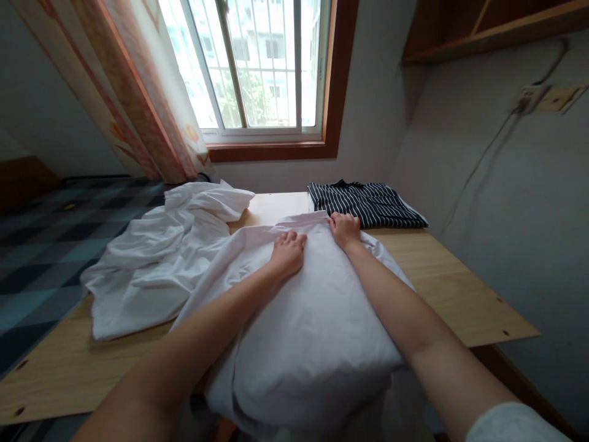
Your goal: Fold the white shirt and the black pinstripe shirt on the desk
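A white garment [317, 319] is spread over the middle of the wooden board [442, 270], its near part hanging over the front edge. My left hand [289, 250] lies on the cloth near its upper middle, fingers slightly curled. Just to the right, my right hand [345, 229] is closed on the garment's far edge, near its upper right corner. Another white cloth [161, 245] lies crumpled on the left side of the board. At the back right sits a folded black-and-white striped garment [368, 204], close behind my right hand.
A checkered bedspread [32, 245] is at the left. Behind the board are a barred window [262, 67] and a patterned curtain [151, 92]. A wooden shelf [497, 37] and a socket with a cable [534, 98] are on the right wall.
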